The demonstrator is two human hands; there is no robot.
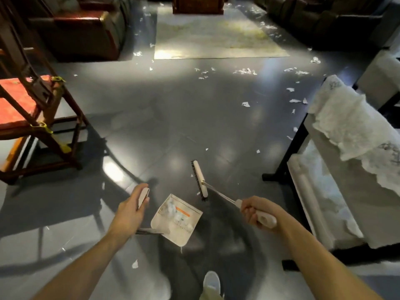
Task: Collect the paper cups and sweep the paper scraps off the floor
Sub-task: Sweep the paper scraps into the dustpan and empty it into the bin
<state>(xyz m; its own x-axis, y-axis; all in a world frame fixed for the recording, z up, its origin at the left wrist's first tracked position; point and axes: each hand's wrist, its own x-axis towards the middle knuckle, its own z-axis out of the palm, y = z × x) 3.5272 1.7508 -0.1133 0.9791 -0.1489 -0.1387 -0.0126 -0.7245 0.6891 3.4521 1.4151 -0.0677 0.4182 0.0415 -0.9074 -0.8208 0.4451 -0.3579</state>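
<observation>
**Left hand** [132, 211]: fingers curled round the white plastic grip [144, 195] of a long-handled cream plastic dustpan [176, 217]. The pan sits just right of this hand, its open lip turned toward the broom. Whether it touches the dark glossy floor [164, 118] cannot be told.

**Right hand** [257, 211]: fist closed round the white moulded handle [265, 219] of a thin metal-shafted broom. Its white broom head [200, 179], with dark bristles, lies ahead and left of this hand, just beyond the pan's lip.

**Torn white paper scraps**: two small bits at the bristles [198, 193]. Loose pieces lie well ahead of the right hand [245, 104], with a thicker scatter farther on before the pale rug [216, 33]. One piece [134, 264] lies back beside the left forearm.

**Paper cups**: none can be made out.

**Container**: the dustpan holds a small heap of crumpled white scraps, partly covering an orange label. There is room for more.

**Handling note** (judgement):
- Set the lip flat to the floor and hold the pan steady.
- Draw the two near bits in with short, low strokes toward the left hand.
- Quick flicks would likely scatter such light paper.
- Keep the pan level when lifting so the heap stays in.

**Surroundings**: a wooden chair with a red cushion [21, 105] stands far left of the left hand. A white-draped table [346, 148] stands right of the right hand.
</observation>
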